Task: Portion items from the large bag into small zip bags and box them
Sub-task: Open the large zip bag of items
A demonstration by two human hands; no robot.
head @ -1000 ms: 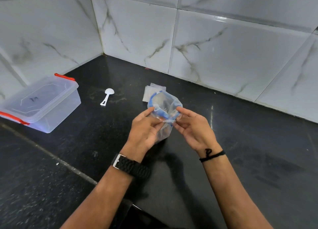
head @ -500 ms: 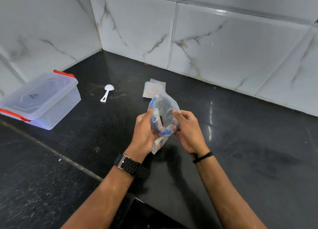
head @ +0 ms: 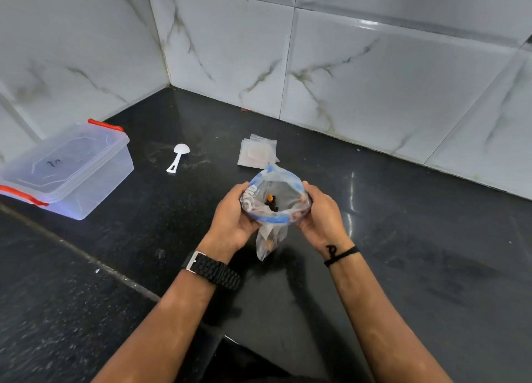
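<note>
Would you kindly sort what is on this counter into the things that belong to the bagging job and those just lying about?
For the job:
large bag, gripped by left hand and right hand
small zip bags
lidded box
white scoop

Lying about:
Nothing: only the black counter and tiled wall.

Left hand (head: pixel 233 213) and right hand (head: pixel 320 213) raised side by side, fingers curled, each grip closed on bag rim (head: pixel 276 218).

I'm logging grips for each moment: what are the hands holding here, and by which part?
Both the left hand and right hand grip the large bag at opposite sides of its rolled blue rim.
</note>
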